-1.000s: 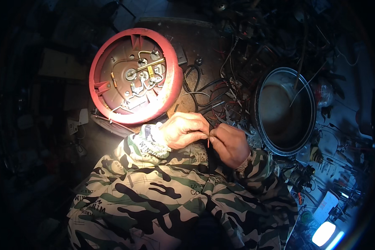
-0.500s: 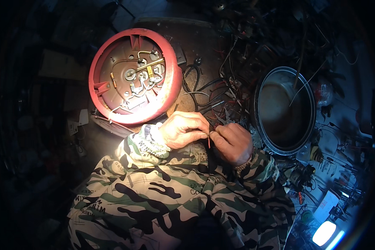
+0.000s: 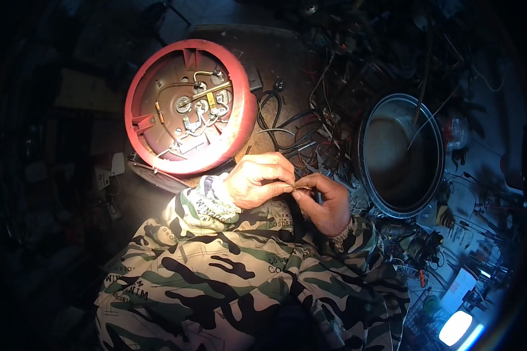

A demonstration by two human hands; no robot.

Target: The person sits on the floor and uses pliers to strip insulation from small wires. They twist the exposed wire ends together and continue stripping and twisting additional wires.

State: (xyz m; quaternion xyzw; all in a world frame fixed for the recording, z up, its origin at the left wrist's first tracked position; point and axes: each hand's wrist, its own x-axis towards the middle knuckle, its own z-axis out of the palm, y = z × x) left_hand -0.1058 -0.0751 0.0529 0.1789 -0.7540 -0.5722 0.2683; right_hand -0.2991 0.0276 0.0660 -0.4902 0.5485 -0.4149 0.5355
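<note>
Pinched between fingertips in front of my chest is a short thin wire point(image 3: 301, 187), only a bit of it showing. My left hand point(image 3: 259, 181) has thumb and index finger closed on one end. Across from it, my right hand point(image 3: 328, 206) pinches the other side with thumb and index finger, its remaining fingers curled. Both hands are close together, nearly touching. Beyond my left hand lies a round red appliance base point(image 3: 247, 126), its open underside up, with wires, terminals and a brass-coloured strip inside. The fingers hide most of the wire.
A black power cord point(image 3: 263, 117) lies coiled beside the red base, among loose wires point(image 3: 325, 131). To the right stands a round metal pot point(image 3: 363, 158) with a thin rod in it. Tools and parts clutter the far right, near a bright lamp point(image 3: 455, 327).
My right hand has turned and its fingers have opened out slightly from the left hand. The red strand that hung below the fingertips no longer shows; a thin wire now spans them.
</note>
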